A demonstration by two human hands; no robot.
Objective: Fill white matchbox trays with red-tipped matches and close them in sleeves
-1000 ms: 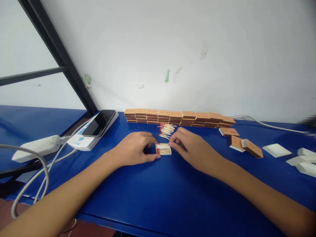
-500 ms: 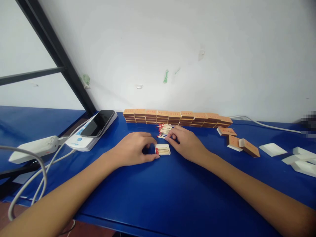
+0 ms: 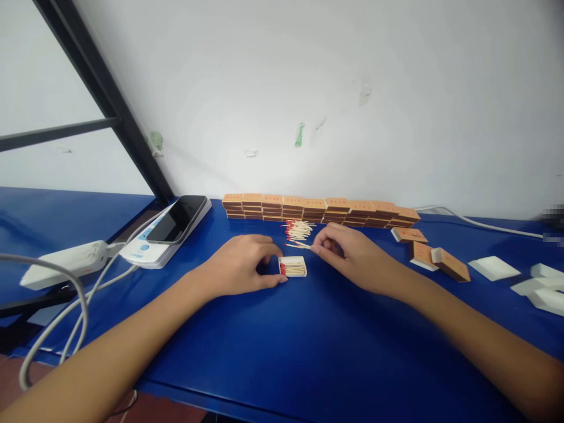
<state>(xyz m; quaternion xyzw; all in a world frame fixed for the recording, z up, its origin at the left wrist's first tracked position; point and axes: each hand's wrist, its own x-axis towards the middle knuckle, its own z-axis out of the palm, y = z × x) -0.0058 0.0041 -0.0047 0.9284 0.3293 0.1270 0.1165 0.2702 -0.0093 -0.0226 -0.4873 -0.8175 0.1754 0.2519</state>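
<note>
Several items lie on the blue-covered table (image 3: 282, 352), noted left to right. At the far left sits a white plastic power strip (image 3: 66, 262) with grey cables (image 3: 74, 305) looping off the table edge, then a black smartphone (image 3: 176, 220) resting on a flat white device (image 3: 141, 252). The person's left hand (image 3: 238, 264) lies on the table with fingers curled, thumb and forefinger narrowly closed on the left end of a small white cardboard tray (image 3: 293, 267), which sits flat at table centre between the two hands. The tray appears partly filled with red-tipped sticks, heads to the left. Just behind it is a loose pile of red-tipped matches (image 3: 298, 229), and behind that, against the wall, a long row of stacked orange-brown matchboxes (image 3: 317, 210), judged finished. The right hand (image 3: 352, 255) is pinched shut on a thin wooden match (image 3: 299, 245), held just above the tray's far edge; whether it grips one stick or more cannot be told. Further right lie loose orange cardboard sleeves (image 3: 449, 264) and empty white trays (image 3: 493, 268), judged unfilled, some cut off by the frame. Box print is illegible, and a blurred patch (image 3: 553, 226) hides something at the right edge.
</note>
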